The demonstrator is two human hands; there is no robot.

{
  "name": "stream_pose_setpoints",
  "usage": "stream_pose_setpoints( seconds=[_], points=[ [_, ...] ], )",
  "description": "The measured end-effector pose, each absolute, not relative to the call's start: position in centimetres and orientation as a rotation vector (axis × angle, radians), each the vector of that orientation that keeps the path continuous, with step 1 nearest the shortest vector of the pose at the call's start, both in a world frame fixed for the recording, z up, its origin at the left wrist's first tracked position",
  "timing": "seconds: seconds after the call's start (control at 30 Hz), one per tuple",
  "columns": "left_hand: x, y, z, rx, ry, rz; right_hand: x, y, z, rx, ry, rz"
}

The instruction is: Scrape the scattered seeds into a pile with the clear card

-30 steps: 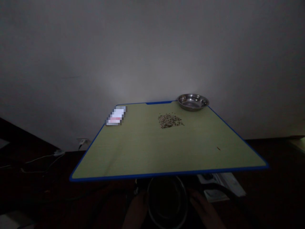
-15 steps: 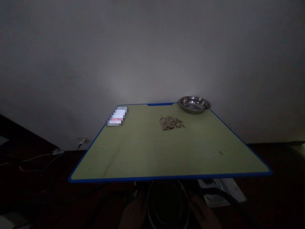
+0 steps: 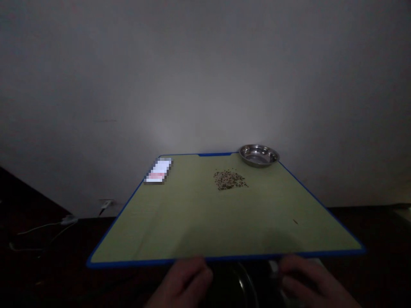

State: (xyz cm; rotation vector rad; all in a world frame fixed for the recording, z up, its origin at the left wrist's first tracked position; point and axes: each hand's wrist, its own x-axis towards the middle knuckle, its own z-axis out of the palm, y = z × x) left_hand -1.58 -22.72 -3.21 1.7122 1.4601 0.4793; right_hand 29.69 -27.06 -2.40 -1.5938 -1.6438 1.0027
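Observation:
A dark round bowl (image 3: 244, 284) sits low, just below the near edge of the green table (image 3: 192, 222). My left hand (image 3: 186, 280) grips its left rim with curled fingers. My right hand (image 3: 305, 280) is curled at the bowl's right side, blurred and dim. Far across the table lies a small pile of seeds (image 3: 229, 179). An empty steel dish (image 3: 258, 155) stands at the far right corner.
A white phone-like slab (image 3: 158, 171) lies at the table's far left edge. One stray seed (image 3: 295, 221) rests near the right side. A grey wall rises behind. A cable and plug (image 3: 67, 220) lie on the dark floor at the left.
Both hands have risen with the bowl toward the table's near edge and moved further apart. The view has tilted up, so the table sits lower in the picture.

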Motion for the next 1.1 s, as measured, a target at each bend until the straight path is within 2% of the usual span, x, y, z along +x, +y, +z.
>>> stream_pose_setpoints(
  seconds=[0.1,0.2,0.33,0.43,0.53,0.67,0.87,1.1],
  points=[
    [0.3,-17.7,0.4,1.709,1.43,0.866,30.1,-22.8,1.0,-1.518,-1.603,0.902],
    [1.7,-11.9,3.0,1.767,1.478,0.999,30.3,-17.8,3.2,-1.43,-1.569,0.728],
    [1.9,-5.5,4.0,1.926,1.661,0.97,30.2,-12.8,4.1,-1.436,-1.617,0.57],
    [1.4,-2.5,3.5,1.978,1.84,0.853,28.6,-11.1,3.8,-1.475,-1.789,0.592],
    [1.0,-0.8,2.4,1.991,2.017,0.719,25.8,-10.3,3.3,-1.497,-1.943,0.625],
    [0.4,0.0,1.1,1.977,2.189,0.639,21.9,-8.7,2.8,-1.577,-2.01,0.476],
    [-0.2,0.1,0.8,2.007,2.107,0.71,18.9,-5.8,2.2,-1.623,-2.051,0.362],
    [-0.2,0.3,0.4,1.981,2.064,0.763,20.8,-4.3,1.9,-1.763,-2.002,0.273]
  ],
)
